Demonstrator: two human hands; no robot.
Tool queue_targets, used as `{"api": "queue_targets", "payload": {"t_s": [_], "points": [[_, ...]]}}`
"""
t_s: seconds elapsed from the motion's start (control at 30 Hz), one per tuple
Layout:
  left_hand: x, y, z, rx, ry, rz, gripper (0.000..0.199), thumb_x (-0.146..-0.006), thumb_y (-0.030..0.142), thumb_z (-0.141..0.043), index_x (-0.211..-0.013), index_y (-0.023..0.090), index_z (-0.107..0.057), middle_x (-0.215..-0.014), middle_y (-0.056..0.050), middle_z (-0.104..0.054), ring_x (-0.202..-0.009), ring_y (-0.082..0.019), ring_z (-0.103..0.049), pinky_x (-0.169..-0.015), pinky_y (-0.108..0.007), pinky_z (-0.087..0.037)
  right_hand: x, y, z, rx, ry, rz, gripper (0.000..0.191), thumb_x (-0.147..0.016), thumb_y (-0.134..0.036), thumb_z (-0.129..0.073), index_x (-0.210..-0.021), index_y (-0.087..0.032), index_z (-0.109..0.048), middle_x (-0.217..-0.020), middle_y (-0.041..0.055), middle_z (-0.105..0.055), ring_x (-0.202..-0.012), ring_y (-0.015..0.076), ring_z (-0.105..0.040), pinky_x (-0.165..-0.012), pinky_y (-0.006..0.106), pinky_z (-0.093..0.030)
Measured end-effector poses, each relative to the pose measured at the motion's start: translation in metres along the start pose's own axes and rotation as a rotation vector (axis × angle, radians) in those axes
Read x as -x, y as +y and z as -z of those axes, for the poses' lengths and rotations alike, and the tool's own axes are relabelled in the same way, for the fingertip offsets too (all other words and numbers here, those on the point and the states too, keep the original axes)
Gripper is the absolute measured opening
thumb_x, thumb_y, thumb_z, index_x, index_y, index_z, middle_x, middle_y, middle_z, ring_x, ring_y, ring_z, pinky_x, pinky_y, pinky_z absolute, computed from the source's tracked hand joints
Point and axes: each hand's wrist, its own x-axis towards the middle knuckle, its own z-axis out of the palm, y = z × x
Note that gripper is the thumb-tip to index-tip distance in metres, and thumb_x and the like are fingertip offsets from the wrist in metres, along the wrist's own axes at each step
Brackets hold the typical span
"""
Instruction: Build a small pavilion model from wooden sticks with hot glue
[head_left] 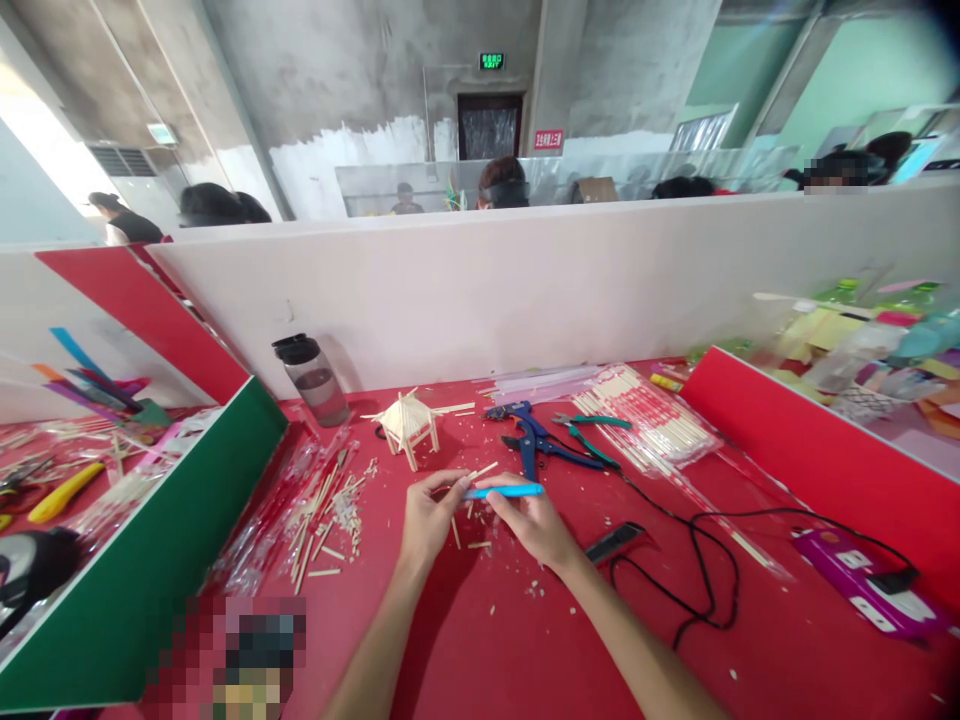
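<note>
Over the middle of the red table [487,660], my left hand [433,510] is closed on a short wooden stick [484,470]. My right hand [534,525] grips a blue pen-like tool [514,491], whose left end reaches the left fingertips. Just beyond my hands stands a small wooden stick model [409,420] with a pale roof and thin legs. Stick pieces and crumbs lie beneath and around the hands. Blue-handled cutters [531,430] and green-handled pliers [592,440] lie past my right hand.
A dark-lidded bottle [319,385] stands at the back left. Bundled sticks [649,415] lie back right. A black cable [697,560] runs to a purple power strip [862,585]. Loose sticks [319,520] lie left. Green [157,560] and red [825,450] dividers flank the table; people sit beyond the white partition [480,300].
</note>
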Motion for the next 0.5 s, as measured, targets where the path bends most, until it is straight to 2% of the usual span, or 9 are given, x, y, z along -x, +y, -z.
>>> {"api": "queue_targets", "payload": {"t_s": [0.17, 0.27, 0.4, 0.5], "points": [[0.0002, 0.0012, -0.0007, 0.001, -0.025, 0.025, 0.037, -0.069, 0.044, -0.080, -0.087, 0.012, -0.077, -0.079, -0.010, -0.075, -0.070, -0.021, -0.069, -0.065, -0.032, -0.057, -0.0014, -0.0056, 0.0043, 0.074, -0.083, 0.069, 0.028, -0.096, -0.038, -0.055, -0.114, -0.024, -0.071, -0.107, 0.0071, -0.072, -0.101, 0.0208, -0.067, -0.091, 0.035, -0.052], [0.0017, 0.0018, -0.0027, -0.002, -0.064, 0.029, 0.038, -0.070, 0.045, -0.078, -0.088, 0.012, -0.078, -0.081, -0.011, -0.075, -0.072, -0.022, -0.070, -0.065, -0.031, -0.058, -0.0015, -0.0064, 0.0046, 0.105, -0.117, 0.101, 0.024, -0.095, -0.037, -0.057, -0.109, -0.023, -0.071, -0.108, 0.0070, -0.073, -0.102, 0.0213, -0.067, -0.093, 0.036, -0.052], [0.0026, 0.0004, -0.0040, -0.054, -0.112, 0.015, 0.036, -0.074, 0.044, -0.075, -0.091, 0.012, -0.078, -0.085, -0.012, -0.076, -0.078, -0.024, -0.071, -0.069, -0.032, -0.057, -0.0004, -0.0075, 0.0028, 0.137, -0.090, 0.117, 0.022, -0.096, -0.037, -0.055, -0.102, -0.020, -0.069, -0.106, 0.0076, -0.072, -0.102, 0.0218, -0.066, -0.092, 0.035, -0.051], [0.0016, -0.0014, -0.0026, -0.105, -0.081, -0.001, 0.034, -0.075, 0.044, -0.074, -0.089, 0.013, -0.078, -0.083, -0.012, -0.076, -0.076, -0.023, -0.070, -0.069, -0.031, -0.055, -0.0007, -0.0083, 0.0098, 0.211, -0.020, 0.090, 0.027, -0.098, -0.039, -0.049, -0.099, -0.020, -0.067, -0.095, 0.0072, -0.072, -0.095, 0.0221, -0.068, -0.084, 0.033, -0.052]]}}
